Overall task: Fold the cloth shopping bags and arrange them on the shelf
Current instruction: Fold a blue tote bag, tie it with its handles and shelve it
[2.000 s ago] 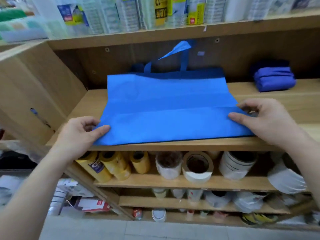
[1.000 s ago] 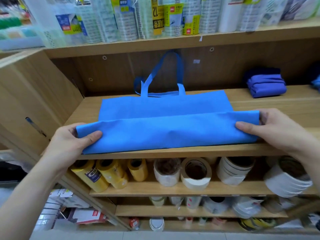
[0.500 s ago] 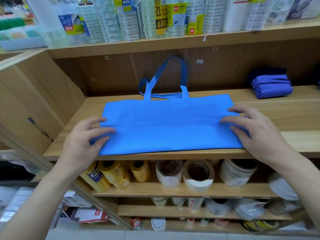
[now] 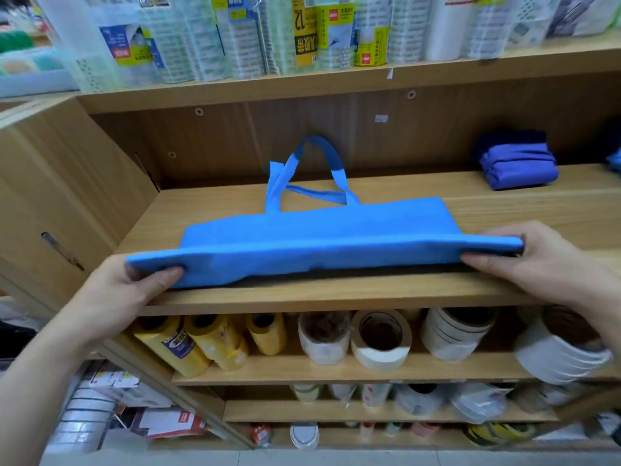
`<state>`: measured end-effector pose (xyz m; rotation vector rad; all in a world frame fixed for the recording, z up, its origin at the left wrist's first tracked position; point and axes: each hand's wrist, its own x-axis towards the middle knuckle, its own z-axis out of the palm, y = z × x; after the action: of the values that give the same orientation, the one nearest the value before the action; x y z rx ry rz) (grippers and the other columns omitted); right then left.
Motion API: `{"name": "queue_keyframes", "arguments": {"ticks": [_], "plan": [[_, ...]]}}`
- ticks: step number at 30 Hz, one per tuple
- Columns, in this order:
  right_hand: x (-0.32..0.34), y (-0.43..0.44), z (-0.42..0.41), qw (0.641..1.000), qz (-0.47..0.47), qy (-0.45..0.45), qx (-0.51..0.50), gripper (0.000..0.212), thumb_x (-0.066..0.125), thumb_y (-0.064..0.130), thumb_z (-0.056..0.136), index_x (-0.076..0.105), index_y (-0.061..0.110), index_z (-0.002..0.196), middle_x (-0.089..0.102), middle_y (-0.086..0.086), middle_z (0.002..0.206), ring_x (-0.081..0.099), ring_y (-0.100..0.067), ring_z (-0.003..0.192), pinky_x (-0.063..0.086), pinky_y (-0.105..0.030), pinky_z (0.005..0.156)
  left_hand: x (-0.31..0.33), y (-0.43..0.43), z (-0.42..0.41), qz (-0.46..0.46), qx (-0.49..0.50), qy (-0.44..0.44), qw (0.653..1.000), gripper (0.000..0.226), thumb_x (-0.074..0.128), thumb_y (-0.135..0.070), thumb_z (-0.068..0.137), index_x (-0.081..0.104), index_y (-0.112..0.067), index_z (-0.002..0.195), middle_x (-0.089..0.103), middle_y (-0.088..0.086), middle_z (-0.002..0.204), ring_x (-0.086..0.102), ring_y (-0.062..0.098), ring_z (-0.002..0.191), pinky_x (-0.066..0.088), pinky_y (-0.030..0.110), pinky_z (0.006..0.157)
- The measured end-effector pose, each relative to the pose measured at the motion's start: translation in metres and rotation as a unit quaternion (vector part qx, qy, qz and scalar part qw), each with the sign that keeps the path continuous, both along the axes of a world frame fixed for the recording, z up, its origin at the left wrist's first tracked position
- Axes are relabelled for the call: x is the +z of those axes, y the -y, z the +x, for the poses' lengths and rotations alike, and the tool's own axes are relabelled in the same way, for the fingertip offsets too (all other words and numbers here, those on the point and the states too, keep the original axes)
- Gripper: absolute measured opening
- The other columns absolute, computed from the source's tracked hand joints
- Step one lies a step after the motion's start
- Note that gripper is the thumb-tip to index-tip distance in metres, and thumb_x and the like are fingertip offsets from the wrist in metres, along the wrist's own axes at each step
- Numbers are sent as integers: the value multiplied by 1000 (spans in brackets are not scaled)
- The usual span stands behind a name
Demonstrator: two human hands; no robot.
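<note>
A bright blue cloth bag (image 4: pixel 316 237) lies folded lengthwise on the wooden shelf (image 4: pixel 336 295), its two handles standing up toward the back panel. The bag's near folded edge is lifted off the board. My left hand (image 4: pixel 134 284) pinches the left end of that edge, thumb on top. At the right end my right hand (image 4: pixel 534 260) pinches it the same way. A folded purple-blue bag (image 4: pixel 517 164) sits at the back right of the same shelf.
The shelf above holds several wrapped packs (image 4: pixel 302 31) along its front. Yellow rolls (image 4: pixel 201 341) and white tape rolls (image 4: pixel 381 341) fill the shelf below. A wooden side panel (image 4: pixel 67 196) closes the shelf on the left. Bare board lies between the two bags.
Half a second ago both hands pressed flat on the bag. Now they pinch its near edge at both ends and have lifted it up off the shelf.
</note>
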<state>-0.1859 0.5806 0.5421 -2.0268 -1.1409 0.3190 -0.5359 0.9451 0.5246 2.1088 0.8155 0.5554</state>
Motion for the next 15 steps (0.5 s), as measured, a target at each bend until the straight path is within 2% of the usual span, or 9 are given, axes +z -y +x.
{"name": "queue_keyframes", "arguments": {"ticks": [1,2,4,5,7,8,11,13,15], "plan": [[-1,-2,0,999,13,-18,-37,9,70,43,77,73,49,83,70,26,76,62,11,74,46,-20,66,-2,2,4,11,34,12,999,11,71,-47,80,72,-49,91,74,-17,85,69,9,84,50,36,77],[-2,-4,-1,997,26,-26,-68,8,69,45,78,74,39,81,69,27,71,61,12,68,43,-21,61,-4,7,9,27,61,16,998,6,71,-50,82,70,-52,88,72,-22,82,67,5,81,50,35,73],[-5,-12,-3,991,59,-40,-113,4,70,37,84,69,34,82,68,31,70,63,13,69,44,-13,60,-2,20,22,70,107,23,992,8,67,-45,88,67,-51,82,68,-32,76,64,-7,75,44,27,64],[-4,-18,-5,987,76,-39,-138,6,71,35,85,66,35,89,70,26,73,65,8,71,45,-11,60,-2,25,28,89,129,25,987,8,67,-43,89,66,-45,81,67,-32,72,62,-12,73,41,25,61],[-8,-29,-9,979,68,-4,-193,21,71,37,86,62,32,104,71,5,70,66,-9,71,45,-23,60,0,33,38,132,179,22,975,16,70,-44,86,62,-32,80,67,-16,62,62,0,67,38,25,54],[-11,-33,-9,974,41,33,-219,27,70,40,86,60,30,110,66,3,69,62,-16,72,42,-29,60,0,36,40,155,201,8,967,21,72,-45,84,60,-28,81,63,-9,59,60,7,63,37,26,52],[-13,-42,-10,957,-46,113,-262,40,64,46,88,56,24,119,54,7,76,58,-29,89,41,-37,71,2,37,40,216,226,-56,948,29,73,-50,80,53,-29,83,58,-7,62,52,8,61,34,28,49],[-12,-44,-12,952,-71,126,-271,45,62,49,87,55,23,123,55,3,87,58,-33,96,43,-40,76,3,36,37,236,204,-64,948,33,76,-47,78,49,-32,92,60,-10,76,55,11,70,40,31,56],[-13,-45,-12,945,-81,155,-277,51,62,49,87,50,24,130,54,-1,98,57,-32,97,44,-41,76,4,34,35,255,109,-56,959,39,76,-40,79,53,-38,111,62,-10,109,55,16,101,45,36,82]]}}
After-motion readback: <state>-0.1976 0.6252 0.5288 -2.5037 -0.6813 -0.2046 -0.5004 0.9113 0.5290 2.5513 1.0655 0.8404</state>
